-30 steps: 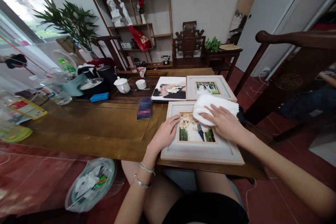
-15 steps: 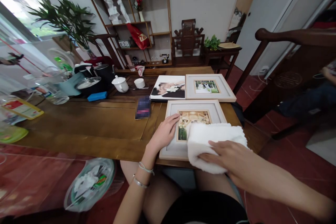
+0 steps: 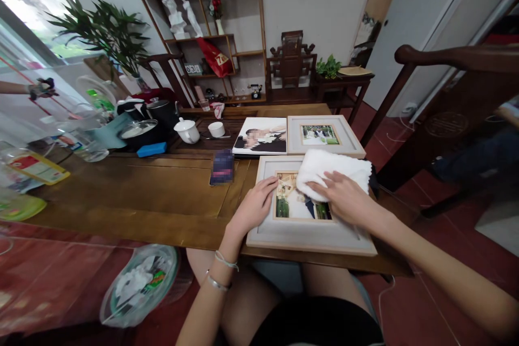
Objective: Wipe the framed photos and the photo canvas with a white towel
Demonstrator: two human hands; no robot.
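A light wooden picture frame point(image 3: 312, 243) with a photo point(image 3: 298, 208) in its middle lies on the table in front of me. My left hand point(image 3: 256, 205) rests on the left side of this frame, fingers stretched out flat and their tips at the photo's edge. Under my right hand point(image 3: 344, 197) a folded white towel point(image 3: 334, 165) is held against the upper right part of the frame. It covers the photo's upper right corner. Some fingers of the right hand are sunk in the cloth.
Beyond lie a second picture frame point(image 3: 352, 146) and a photo album point(image 3: 259, 138). A phone point(image 3: 222, 166), teapot point(image 3: 186, 131), cup point(image 3: 216, 130) and blue block point(image 3: 152, 150) are left of them. A lined bin point(image 3: 140, 286) stands below the table; another person's hand point(image 3: 42, 88) shows far left.
My right hand has moved the towel away from me, from the frame's lower right to its upper right, uncovering more of the photo. My left hand stays put.
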